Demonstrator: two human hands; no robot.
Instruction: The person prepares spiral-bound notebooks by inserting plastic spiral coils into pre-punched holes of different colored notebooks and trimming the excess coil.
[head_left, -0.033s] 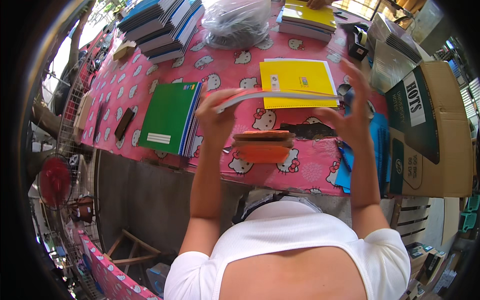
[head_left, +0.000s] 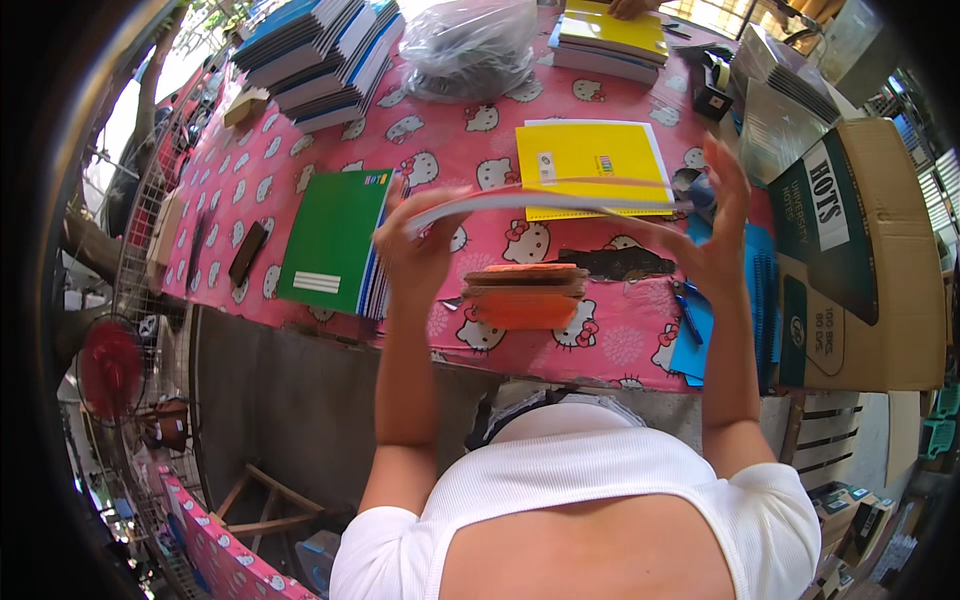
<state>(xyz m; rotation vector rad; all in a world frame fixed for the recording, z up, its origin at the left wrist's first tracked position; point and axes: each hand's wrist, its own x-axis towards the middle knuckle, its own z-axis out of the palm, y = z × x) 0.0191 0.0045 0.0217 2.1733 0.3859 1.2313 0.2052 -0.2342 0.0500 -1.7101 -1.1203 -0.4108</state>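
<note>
A thin notebook, seen edge-on with pale page edges and a trace of red cover, is held bowed above the table. My left hand is closed on its left end. At its right end my right hand has the fingers raised and spread from the thumb; the notebook's end reaches between them. Under it lies a small orange bundle with brown layers. Behind is a yellow notebook, partly covered by the held one. Left of my left hand sits a stack of green notebooks.
Blue-handled pliers lie on blue sheets beside a cardboard box. Farther back are stacked books, a plastic-wrapped bundle, a tape dispenser, and another person's hand on yellow notebooks.
My left hand has shifted slightly left with the notebook's end. My right hand has moved slightly right and down, its raised fingers less blurred. The table things have stayed in place.
</note>
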